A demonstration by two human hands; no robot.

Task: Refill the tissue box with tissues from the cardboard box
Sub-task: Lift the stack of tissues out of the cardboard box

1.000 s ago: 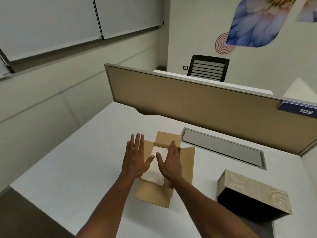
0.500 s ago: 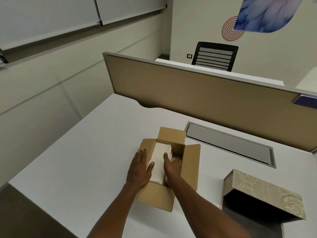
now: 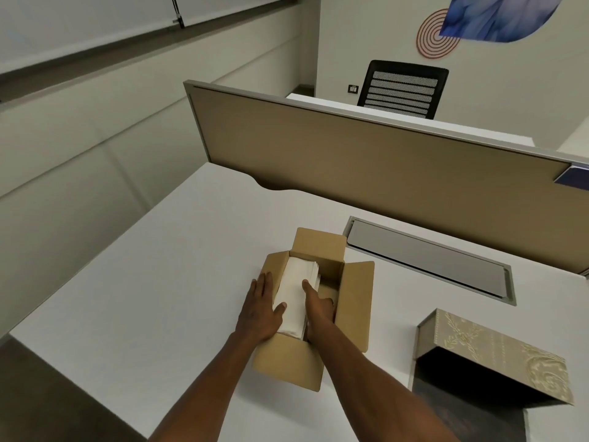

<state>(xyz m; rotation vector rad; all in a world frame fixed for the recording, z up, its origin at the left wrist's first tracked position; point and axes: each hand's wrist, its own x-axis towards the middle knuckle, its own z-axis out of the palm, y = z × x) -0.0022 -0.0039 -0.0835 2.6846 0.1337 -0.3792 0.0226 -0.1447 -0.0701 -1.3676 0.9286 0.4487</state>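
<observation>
An open brown cardboard box stands on the white desk, flaps spread, with a white stack of tissues inside along its left half. My left hand lies over the box's left wall, thumb on top of the stack. My right hand reaches down into the box on the stack's right side, thumb on top, fingers hidden below. Both hands clasp the stack between them. The beige patterned tissue box sits at the right, tipped with its dark open side toward me.
The white desk ends at a front edge near my arms and a left edge. A tan divider panel runs along the back. A grey cable hatch lies flush beyond the cardboard box. A black chair stands behind the divider.
My hands went from hovering open above the cardboard box down into it and closed on both sides of the tissue stack. The camera tilted down slightly.
</observation>
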